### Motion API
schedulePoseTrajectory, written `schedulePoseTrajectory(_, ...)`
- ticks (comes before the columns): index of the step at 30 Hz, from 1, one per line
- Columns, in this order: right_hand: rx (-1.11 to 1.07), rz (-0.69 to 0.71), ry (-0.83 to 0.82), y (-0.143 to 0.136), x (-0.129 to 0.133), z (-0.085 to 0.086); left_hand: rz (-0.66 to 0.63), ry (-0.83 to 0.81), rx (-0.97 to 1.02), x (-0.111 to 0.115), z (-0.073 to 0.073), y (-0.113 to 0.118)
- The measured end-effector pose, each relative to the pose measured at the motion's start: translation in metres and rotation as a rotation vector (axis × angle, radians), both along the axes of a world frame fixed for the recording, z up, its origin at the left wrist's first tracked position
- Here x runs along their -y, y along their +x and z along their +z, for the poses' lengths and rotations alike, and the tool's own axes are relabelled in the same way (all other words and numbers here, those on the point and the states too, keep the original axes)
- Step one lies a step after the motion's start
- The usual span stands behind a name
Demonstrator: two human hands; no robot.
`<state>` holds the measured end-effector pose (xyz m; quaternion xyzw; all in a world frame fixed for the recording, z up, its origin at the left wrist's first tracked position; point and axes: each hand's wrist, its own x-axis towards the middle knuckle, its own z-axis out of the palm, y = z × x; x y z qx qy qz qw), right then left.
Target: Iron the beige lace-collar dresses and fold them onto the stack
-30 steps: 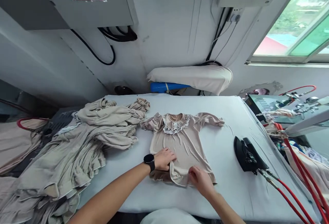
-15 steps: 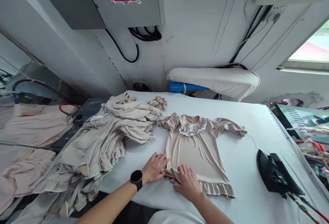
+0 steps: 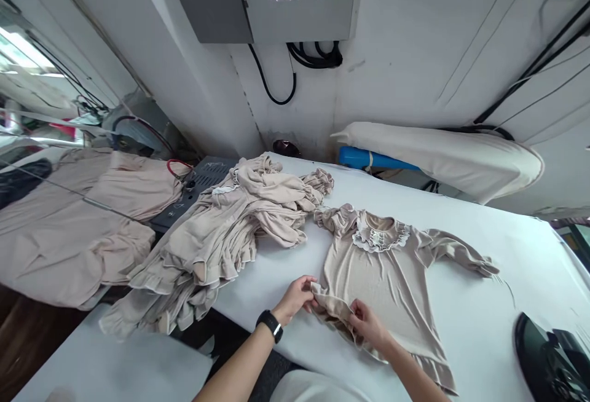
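Note:
A beige child's dress (image 3: 382,279) with a white lace collar and ruffled hem lies face up on the white table. Its lower left corner is lifted and folded over. My left hand (image 3: 297,299), with a black watch on the wrist, pinches the ruffled hem at that corner. A little to the right, my right hand (image 3: 366,323) has its fingers closed on the same turned-up hem. The dress's one sleeve stretches out to the right; the other is bunched at the left shoulder.
A heap of beige garments (image 3: 244,217) lies left of the dress. At the right edge sits a black iron (image 3: 550,359). A padded white sleeve board (image 3: 452,153) stands behind the table. Pinkish fabric (image 3: 74,224) spreads at far left.
My hands have gone from lying flat on the dress to gripping its hem, and the lower left corner is now raised and turned over. The view has swung left.

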<state>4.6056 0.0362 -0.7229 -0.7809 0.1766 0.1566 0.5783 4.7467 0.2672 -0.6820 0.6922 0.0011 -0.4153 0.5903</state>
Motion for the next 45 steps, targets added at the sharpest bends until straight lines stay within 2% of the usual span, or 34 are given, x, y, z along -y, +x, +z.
schedulePoseTrajectory(4, -0.003, 0.021, -0.074, 0.006, -0.006, 0.002, 0.065, 0.048, 0.076, 0.014, -0.007, 0.002)
schedulePoseTrajectory(7, 0.011, 0.065, -0.2, 0.01, -0.014, 0.005, 0.052, 0.048, 0.129, 0.011, -0.003, 0.009)
schedulePoseTrajectory(12, 0.037, 0.058, -0.368, 0.005, -0.019, 0.003, -0.227, 0.004, 0.081, -0.01, 0.009, 0.027)
schedulePoseTrajectory(14, 0.041, 0.057, -0.409, 0.002, -0.019, 0.001, -0.28, 0.037, 0.075, -0.012, 0.008, 0.031)
schedulePoseTrajectory(19, 0.1, 0.143, -0.53, -0.007, -0.03, 0.0, -0.23, 0.244, 0.263, 0.009, 0.001, 0.021)
schedulePoseTrajectory(24, 0.124, 0.256, -0.627, -0.008, -0.047, 0.0, -0.142, 0.436, 0.497, 0.031, 0.003, 0.007)
schedulePoseTrajectory(28, 0.133, 0.303, -0.644, -0.003, -0.048, 0.003, -0.163, 0.44, 0.507, 0.026, 0.008, 0.014)
schedulePoseTrajectory(34, 0.145, 0.3, -0.652, 0.001, -0.044, 0.018, -0.332, 0.192, 0.26, 0.005, 0.007, 0.032)
schedulePoseTrajectory(38, 0.211, 0.244, -0.572, 0.01, -0.056, 0.02, -0.34, 0.091, 0.149, 0.0, 0.005, 0.034)
schedulePoseTrajectory(41, 0.194, 0.21, -0.46, 0.015, -0.06, 0.013, -0.315, 0.106, 0.171, 0.002, 0.007, 0.032)
schedulePoseTrajectory(45, 0.163, 0.151, -0.393, 0.011, -0.049, 0.004, -0.276, 0.239, 0.277, 0.008, 0.008, 0.024)
